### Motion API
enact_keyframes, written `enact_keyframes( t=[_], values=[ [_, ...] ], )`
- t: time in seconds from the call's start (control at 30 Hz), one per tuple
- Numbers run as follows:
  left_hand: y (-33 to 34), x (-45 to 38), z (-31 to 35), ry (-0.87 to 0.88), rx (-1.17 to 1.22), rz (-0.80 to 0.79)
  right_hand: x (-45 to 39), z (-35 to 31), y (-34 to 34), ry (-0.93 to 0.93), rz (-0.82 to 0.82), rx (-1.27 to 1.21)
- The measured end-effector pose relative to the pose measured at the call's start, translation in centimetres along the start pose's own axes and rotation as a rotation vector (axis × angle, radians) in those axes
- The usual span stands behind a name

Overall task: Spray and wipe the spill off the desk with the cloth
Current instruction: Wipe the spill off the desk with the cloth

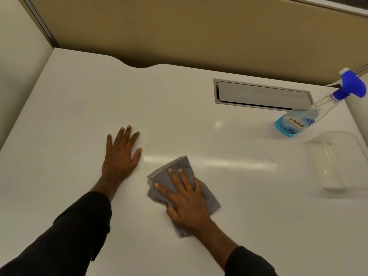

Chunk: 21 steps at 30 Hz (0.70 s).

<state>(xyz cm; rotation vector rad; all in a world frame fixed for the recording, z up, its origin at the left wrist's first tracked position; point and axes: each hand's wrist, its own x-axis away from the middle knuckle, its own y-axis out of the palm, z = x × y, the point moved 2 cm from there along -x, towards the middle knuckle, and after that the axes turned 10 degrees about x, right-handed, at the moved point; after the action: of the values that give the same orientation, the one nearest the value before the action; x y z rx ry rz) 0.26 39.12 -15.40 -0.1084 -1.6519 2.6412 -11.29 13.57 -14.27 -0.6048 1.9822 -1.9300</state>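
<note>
Head view looks down on a wide white tabletop (pixel 65 108) closed in at the back and left by tan partition panels (pixel 179 30). Set into the tabletop toward the back right is a long grey cable hatch (pixel 262 94) with its flap tilted. At the right edge lies a clear plastic container (pixel 338 160), hard to make out against the white surface. Just behind it stands a spray bottle (pixel 298 122), holding blue liquid and topped by a blue trigger head, well apart from both hands. Dark sleeves cover both forearms. Near the centre front, a folded grey cloth (pixel 171 170) lies flat on the tabletop, and the right hand (pixel 187 200) presses down on it with fingers spread, palm over its middle, not curled around it. Left hand (pixel 121 156) rests flat and open on the bare tabletop just to the left of the cloth, touching nothing else. No spill can be told apart from the glare on the surface.
</note>
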Motion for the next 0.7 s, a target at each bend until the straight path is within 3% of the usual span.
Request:
enact_keyframes(
  t=[0.4, 0.57, 0.7],
  values=[
    [-0.9, 0.4, 0.9, 0.002, -0.002, -0.030, 1.9, 0.4, -3.1, 0.012, -0.141, -0.147],
    [-0.8, 0.1, 0.5, -0.006, 0.013, -0.063, 1.2, 3.7, -6.2, 0.353, 0.155, -0.481],
    [-1.1, -0.4, 0.3, -0.039, 0.070, -0.127, -0.1, 6.4, -6.9, 0.659, -0.017, -0.589]
  ],
)
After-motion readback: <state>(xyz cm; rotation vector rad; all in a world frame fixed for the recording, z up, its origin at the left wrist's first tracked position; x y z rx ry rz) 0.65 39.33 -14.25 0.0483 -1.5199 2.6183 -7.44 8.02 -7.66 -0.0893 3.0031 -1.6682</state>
